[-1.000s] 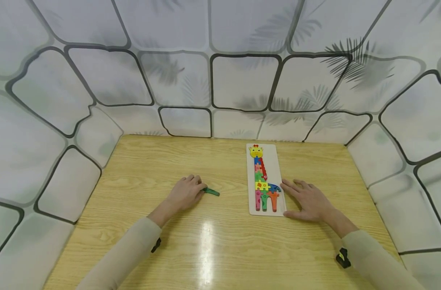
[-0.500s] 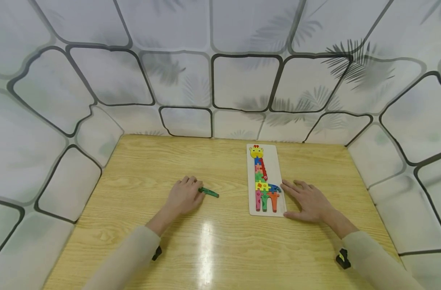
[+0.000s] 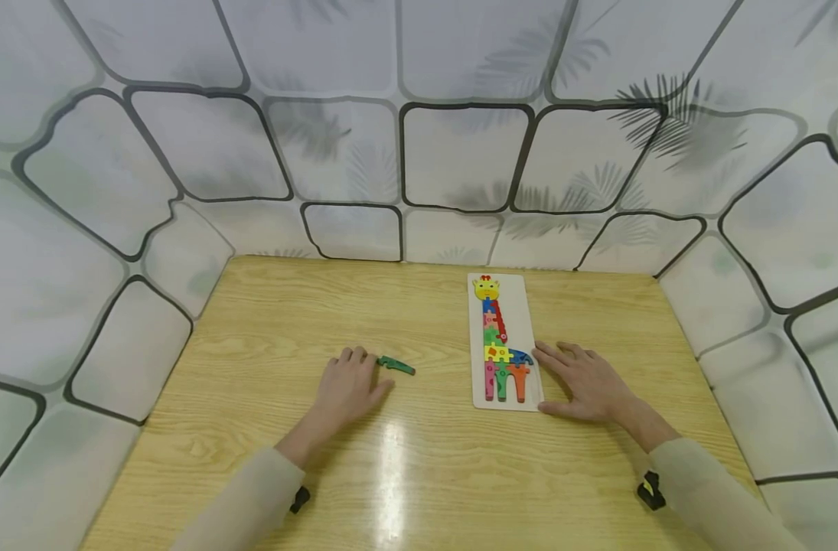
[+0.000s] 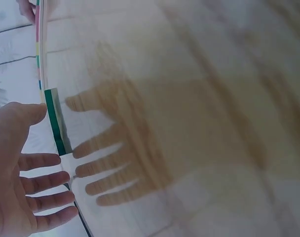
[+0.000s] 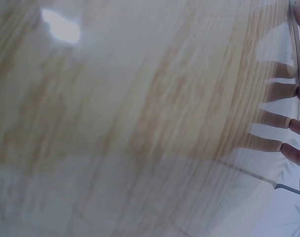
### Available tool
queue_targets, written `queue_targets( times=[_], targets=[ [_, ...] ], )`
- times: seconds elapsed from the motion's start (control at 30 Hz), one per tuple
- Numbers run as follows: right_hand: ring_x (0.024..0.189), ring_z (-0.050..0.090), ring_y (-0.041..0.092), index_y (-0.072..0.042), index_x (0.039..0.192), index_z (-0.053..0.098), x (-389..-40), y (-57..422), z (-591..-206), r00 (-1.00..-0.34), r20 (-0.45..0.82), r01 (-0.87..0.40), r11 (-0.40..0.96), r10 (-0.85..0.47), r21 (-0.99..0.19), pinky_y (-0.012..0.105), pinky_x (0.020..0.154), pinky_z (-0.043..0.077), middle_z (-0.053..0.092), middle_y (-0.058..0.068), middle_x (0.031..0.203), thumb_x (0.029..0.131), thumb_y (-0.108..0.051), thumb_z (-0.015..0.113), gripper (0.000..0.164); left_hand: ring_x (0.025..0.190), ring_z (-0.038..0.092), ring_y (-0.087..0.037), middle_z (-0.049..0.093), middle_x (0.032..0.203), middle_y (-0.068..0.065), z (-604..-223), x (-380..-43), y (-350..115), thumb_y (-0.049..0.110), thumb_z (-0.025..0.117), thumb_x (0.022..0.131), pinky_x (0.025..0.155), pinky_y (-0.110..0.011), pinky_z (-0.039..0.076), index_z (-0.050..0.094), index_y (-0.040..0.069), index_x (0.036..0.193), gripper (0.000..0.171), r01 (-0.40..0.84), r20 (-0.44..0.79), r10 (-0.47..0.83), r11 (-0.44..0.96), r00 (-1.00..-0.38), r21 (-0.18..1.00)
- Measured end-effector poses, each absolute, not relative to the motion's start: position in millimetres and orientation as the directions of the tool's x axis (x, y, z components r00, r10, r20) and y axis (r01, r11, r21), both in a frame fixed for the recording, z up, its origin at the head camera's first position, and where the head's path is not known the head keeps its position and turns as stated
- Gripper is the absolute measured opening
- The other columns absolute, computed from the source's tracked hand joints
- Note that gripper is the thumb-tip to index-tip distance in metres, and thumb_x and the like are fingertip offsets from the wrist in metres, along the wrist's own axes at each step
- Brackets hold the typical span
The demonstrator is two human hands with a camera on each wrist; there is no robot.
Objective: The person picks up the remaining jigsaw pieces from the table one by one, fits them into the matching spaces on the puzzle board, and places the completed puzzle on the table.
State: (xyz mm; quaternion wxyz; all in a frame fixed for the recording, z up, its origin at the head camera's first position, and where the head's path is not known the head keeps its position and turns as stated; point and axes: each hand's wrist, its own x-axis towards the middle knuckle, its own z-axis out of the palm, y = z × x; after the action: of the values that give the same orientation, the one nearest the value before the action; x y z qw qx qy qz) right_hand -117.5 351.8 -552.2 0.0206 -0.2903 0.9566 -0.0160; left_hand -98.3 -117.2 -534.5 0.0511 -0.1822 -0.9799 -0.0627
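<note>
A green puzzle piece, long and narrow, lies on the table left of the puzzle board. My left hand is just to its left, with thumb and fingers spread and the index fingertip right at the piece's near end. In the left wrist view this hand shows straight fingers beside the green piece. The puzzle board is pale and bears a giraffe of colourful interlocking pieces. Along the board's lower right edge rests my right hand, fingers extended and touching the rim.
Both hands are over a glossy wood-grain table that mirrors them. White panels with a stone pattern enclose its back and sides. A dark wrist device shows by the right sleeve.
My left hand has let go of the green piece, spreading its thumb away and drawing slightly back to the left. The piece has shifted a little left. My right hand stays at the board.
</note>
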Motion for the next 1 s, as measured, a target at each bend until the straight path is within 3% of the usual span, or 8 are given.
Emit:
queue_targets(
  times=[0.53,1.0],
  targets=[
    [0.148,0.046,0.042,-0.024,0.166,0.036,-118.5,353.1,-554.5,-0.833,-0.04,-0.55,0.834,-0.551,-0.033,0.068,0.11,0.046,0.04,0.002,0.171,0.086,-0.082,0.061,0.102,0.109,0.068,-0.037,0.07,0.116,-0.018,-537.6,-95.4,-116.7,0.058,0.068,0.097,0.081,-0.048,0.062,0.07,0.003,0.121,0.06,0.364,0.134,0.351,0.927,-0.927,0.087],
    [0.149,0.046,0.042,-0.025,0.166,0.035,-119.2,353.5,-554.7,-0.832,-0.04,-0.553,0.833,-0.554,-0.036,0.068,0.111,0.045,0.039,0.001,0.172,0.087,-0.082,0.061,0.101,0.114,0.066,-0.038,0.069,0.122,-0.02,-538.9,-101.1,-102.2,0.076,0.061,0.092,0.084,-0.05,0.061,0.068,0.001,0.125,0.083,0.315,0.071,0.309,0.945,-0.948,0.093]
  ],
)
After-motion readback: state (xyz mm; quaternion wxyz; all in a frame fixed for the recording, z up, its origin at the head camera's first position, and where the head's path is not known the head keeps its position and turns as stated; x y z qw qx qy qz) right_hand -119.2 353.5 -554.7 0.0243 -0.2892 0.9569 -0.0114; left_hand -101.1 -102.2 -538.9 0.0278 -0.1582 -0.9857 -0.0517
